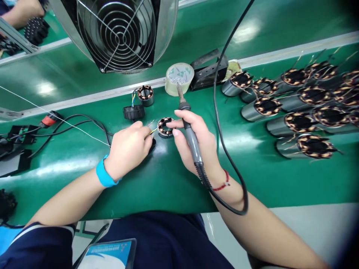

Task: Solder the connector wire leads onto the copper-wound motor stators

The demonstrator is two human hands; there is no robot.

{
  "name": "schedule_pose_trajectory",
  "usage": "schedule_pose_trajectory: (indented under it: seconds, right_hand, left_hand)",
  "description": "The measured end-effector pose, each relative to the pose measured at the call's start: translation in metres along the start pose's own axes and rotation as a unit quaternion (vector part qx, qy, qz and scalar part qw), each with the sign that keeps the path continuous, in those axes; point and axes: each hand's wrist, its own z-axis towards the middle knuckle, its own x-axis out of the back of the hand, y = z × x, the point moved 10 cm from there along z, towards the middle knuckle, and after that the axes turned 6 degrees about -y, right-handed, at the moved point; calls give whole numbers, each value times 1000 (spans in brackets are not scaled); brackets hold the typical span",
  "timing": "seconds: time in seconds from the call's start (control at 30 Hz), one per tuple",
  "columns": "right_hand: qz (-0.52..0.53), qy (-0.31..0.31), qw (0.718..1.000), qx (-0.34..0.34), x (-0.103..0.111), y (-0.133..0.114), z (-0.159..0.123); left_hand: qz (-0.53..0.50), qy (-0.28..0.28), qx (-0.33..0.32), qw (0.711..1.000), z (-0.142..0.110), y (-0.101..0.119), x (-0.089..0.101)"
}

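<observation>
My right hand [199,140] holds a soldering iron [192,140] upright, its tip at a clear roll of tape [180,79]. The thumb and forefinger of this hand reach to the edge of a small motor stator [165,127] with copper windings. My left hand [131,144] is closed on thin yellow and blue wires [153,131] beside the stator. Under its fingers shows part of a dark piece [153,145], mostly hidden. Just beyond stand a black round cap [134,112] and another stator [145,96] with coloured wires.
Several wound stators [305,145] stand on the green bench at right. A fan [120,39] hangs over the back. Behind the tape sits a black metal holder [209,71]. The iron's cable [215,97] loops over my right forearm. Black cables [81,117] and a thin white strand [56,116] lie left.
</observation>
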Motion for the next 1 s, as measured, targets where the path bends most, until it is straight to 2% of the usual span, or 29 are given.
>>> schedule_pose_trajectory:
  seconds: [0.2,0.33,0.53,0.73,0.8,0.87,0.93,1.0]
  right_hand:
    - [-56,-36,998,-1,-9,3,1]
    - [-90,-70,993,20,-21,1,-1]
    - [-86,-89,991,60,-31,-6,-3]
    - [-92,-94,990,59,-34,-9,-4]
    - [-79,-81,992,56,-31,-10,-4]
    - [-50,-67,995,47,-28,-10,-4]
    - [-9,-54,998,28,-26,-7,-3]
    - [26,-41,999,6,-24,-3,-3]
  left_hand:
    - [-94,-153,-37,983,16,-11,-14]
    - [-119,-195,-77,971,18,-7,-19]
    - [-173,-133,-112,969,16,-4,-12]
    - [-195,-111,-124,967,10,-3,-10]
    - [-241,-74,-115,961,9,-6,-4]
    - [-342,1,-87,936,7,-17,7]
    - [-460,72,-61,883,4,-30,14]
    - [-537,90,-56,837,4,-33,11]
